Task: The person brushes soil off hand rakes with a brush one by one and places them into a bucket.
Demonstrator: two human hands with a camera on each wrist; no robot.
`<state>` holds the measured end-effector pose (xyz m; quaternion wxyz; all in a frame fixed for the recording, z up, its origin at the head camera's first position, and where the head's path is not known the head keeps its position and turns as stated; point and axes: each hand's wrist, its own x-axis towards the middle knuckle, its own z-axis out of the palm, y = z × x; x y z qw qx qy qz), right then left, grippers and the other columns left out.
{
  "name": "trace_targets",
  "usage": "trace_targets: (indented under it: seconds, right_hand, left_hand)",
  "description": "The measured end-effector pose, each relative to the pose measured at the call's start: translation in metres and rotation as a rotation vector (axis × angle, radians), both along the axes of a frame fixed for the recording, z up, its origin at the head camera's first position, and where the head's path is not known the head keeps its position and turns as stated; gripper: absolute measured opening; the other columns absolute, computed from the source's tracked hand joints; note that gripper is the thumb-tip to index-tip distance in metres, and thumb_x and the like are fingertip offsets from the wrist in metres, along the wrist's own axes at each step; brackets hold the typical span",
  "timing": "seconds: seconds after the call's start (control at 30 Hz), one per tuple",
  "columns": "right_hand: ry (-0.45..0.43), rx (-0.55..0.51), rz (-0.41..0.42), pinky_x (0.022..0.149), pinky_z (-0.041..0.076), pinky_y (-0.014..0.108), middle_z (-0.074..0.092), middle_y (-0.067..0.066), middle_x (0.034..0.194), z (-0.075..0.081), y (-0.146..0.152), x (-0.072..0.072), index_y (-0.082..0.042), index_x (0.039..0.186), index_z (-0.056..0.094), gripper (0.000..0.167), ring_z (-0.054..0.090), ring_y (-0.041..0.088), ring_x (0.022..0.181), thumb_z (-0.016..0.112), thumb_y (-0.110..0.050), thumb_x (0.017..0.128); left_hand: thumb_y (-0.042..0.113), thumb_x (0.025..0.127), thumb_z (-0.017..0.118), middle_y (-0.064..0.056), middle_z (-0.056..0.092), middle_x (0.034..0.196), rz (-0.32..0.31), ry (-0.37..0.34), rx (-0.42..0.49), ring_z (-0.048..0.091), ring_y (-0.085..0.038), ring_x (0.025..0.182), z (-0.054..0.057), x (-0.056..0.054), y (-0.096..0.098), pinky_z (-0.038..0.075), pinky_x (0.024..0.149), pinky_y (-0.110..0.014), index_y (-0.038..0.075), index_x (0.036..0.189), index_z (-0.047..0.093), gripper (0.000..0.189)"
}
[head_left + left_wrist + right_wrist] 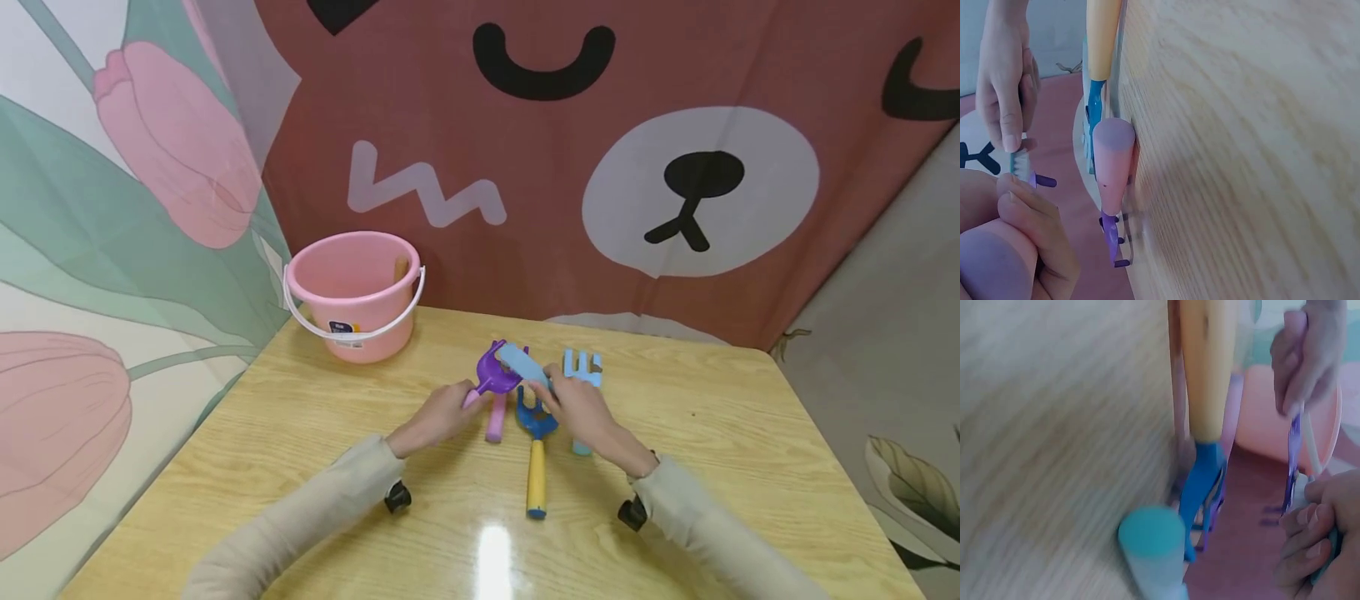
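My left hand grips the pink handle of a purple toy garden tool, raised above the table. A light blue brush is held in my right hand, its white bristles against or very near the purple head. Beneath them lies a second purple tool, its pink handle showing. Beside it is a blue toy fork with a yellow handle. Partly behind my right hand lies a light blue toy fork.
A pink bucket with a white handle stands at the table's back left; a brown stick-like thing leans inside. The wooden table meets a printed bear cloth at the back.
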<state>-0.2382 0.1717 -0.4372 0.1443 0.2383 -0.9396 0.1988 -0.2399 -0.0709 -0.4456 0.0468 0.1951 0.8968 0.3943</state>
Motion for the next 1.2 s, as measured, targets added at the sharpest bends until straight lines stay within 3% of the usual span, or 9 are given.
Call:
trace_targets:
  seconds: [0.1, 0.2, 0.43, 0.57, 0.67, 0.77, 1.03, 1.2]
  right_hand:
    - [-0.039, -0.015, -0.053, 0.038, 0.029, 0.024, 0.043, -0.004, 0.054, 0.002, 0.007, -0.003, 0.004, 0.111, 0.057, 0.032, 0.036, 0.009, 0.04, 0.056, -0.027, 0.103]
    - [-0.056, -0.043, -0.053, 0.038, 0.029, 0.025, 0.043, -0.005, 0.054, 0.006, 0.009, -0.002, 0.004, 0.114, 0.058, 0.035, 0.036, 0.008, 0.04, 0.054, -0.029, 0.103]
    - [-0.015, -0.037, 0.115, 0.037, 0.029, 0.02, 0.04, -0.01, 0.053, 0.008, -0.009, 0.007, 0.001, 0.108, 0.058, 0.027, 0.034, 0.002, 0.04, 0.059, -0.024, 0.101]
    - [-0.013, -0.007, 0.047, 0.038, 0.029, 0.022, 0.042, -0.008, 0.053, 0.005, -0.002, 0.002, 0.003, 0.109, 0.058, 0.029, 0.035, 0.004, 0.04, 0.058, -0.025, 0.102]
    - [-0.073, -0.03, -0.051, 0.038, 0.028, 0.024, 0.043, -0.005, 0.054, 0.005, 0.012, -0.004, 0.003, 0.109, 0.057, 0.032, 0.035, 0.008, 0.041, 0.054, -0.028, 0.104]
    - [-0.126, -0.075, -0.096, 0.038, 0.025, 0.024, 0.04, -0.003, 0.054, 0.007, 0.022, -0.006, -0.001, 0.104, 0.055, 0.029, 0.031, 0.01, 0.041, 0.051, -0.03, 0.105]
    - [-0.114, -0.114, -0.076, 0.038, 0.024, 0.022, 0.039, -0.003, 0.053, 0.011, 0.025, -0.004, -0.002, 0.104, 0.056, 0.029, 0.031, 0.009, 0.04, 0.051, -0.031, 0.105]
    - [-0.116, -0.116, -0.065, 0.037, 0.023, 0.021, 0.039, -0.004, 0.051, 0.01, 0.025, -0.002, 0.001, 0.11, 0.057, 0.034, 0.03, 0.007, 0.039, 0.051, -0.031, 0.105]
  left_hand:
    - [0.023, 0.103, 0.056, -0.002, 0.05, 0.062, -0.008, -0.024, 0.015, 0.047, -0.011, 0.044, -0.002, 0.001, -0.001, 0.04, 0.037, -0.023, 0.009, 0.083, 0.053, 0.024]
    - [0.024, 0.103, 0.055, -0.001, 0.05, 0.061, -0.021, -0.023, 0.017, 0.046, -0.011, 0.044, -0.002, 0.0, -0.001, 0.038, 0.037, -0.023, 0.01, 0.083, 0.053, 0.025]
    - [0.027, 0.103, 0.054, -0.004, 0.051, 0.065, -0.002, -0.002, -0.012, 0.048, -0.012, 0.046, 0.001, 0.001, 0.004, 0.042, 0.039, -0.025, 0.006, 0.087, 0.056, 0.027]
    - [0.026, 0.103, 0.055, -0.004, 0.051, 0.066, -0.002, -0.02, 0.009, 0.049, -0.012, 0.045, 0.002, 0.001, 0.005, 0.042, 0.038, -0.025, 0.004, 0.09, 0.057, 0.026]
    - [0.022, 0.102, 0.057, -0.004, 0.05, 0.066, -0.011, -0.074, 0.036, 0.047, -0.011, 0.042, 0.0, 0.001, 0.003, 0.041, 0.035, -0.024, 0.004, 0.09, 0.056, 0.021]
    - [0.018, 0.1, 0.059, -0.005, 0.051, 0.066, -0.011, -0.106, 0.048, 0.047, -0.011, 0.041, -0.003, 0.001, 0.001, 0.04, 0.034, -0.024, 0.004, 0.092, 0.055, 0.016]
    - [0.012, 0.098, 0.059, -0.005, 0.053, 0.062, -0.022, -0.041, 0.066, 0.048, -0.01, 0.036, -0.006, -0.005, -0.002, 0.042, 0.032, -0.026, 0.002, 0.105, 0.054, 0.013]
    - [0.011, 0.099, 0.058, -0.006, 0.056, 0.059, -0.044, -0.048, 0.085, 0.055, -0.017, 0.038, -0.006, -0.004, -0.003, 0.044, 0.033, -0.027, 0.001, 0.11, 0.051, 0.017]
